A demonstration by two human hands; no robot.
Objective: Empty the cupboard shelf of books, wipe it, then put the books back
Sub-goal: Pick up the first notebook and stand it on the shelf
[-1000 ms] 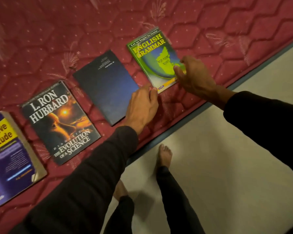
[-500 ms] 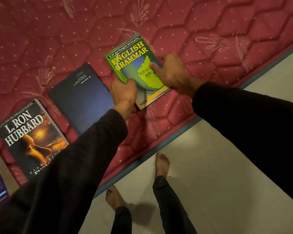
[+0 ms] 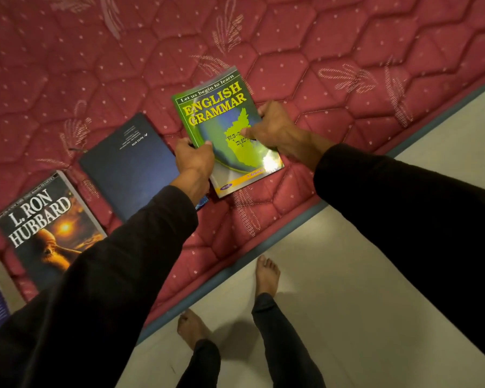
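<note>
Both hands have closed on the green English Grammar book (image 3: 224,130) since a second ago, when the right only touched its edge and the left rested beside it on the mattress.

Now the red quilted mattress (image 3: 347,51) fills most of the view, with pale floor (image 3: 375,275) below its grey-blue border and the person's bare feet on it. On the mattress lie a dark blue book (image 3: 129,163) and, further left, the L. Ron Hubbard book (image 3: 45,225), with a sliver of another at the left edge.

The grammar book sits between the hands, seemingly just lifting off the mattress. The left hand (image 3: 193,161) pinches its left edge, thumb on the cover. The right hand (image 3: 275,130) grips the right edge, thumb on the cover and fingers curled round it.

It looks a thin, light paperback with a glossy, likely slippery cover. It should flex if held by one corner, so gripping both long edges suits it.
</note>
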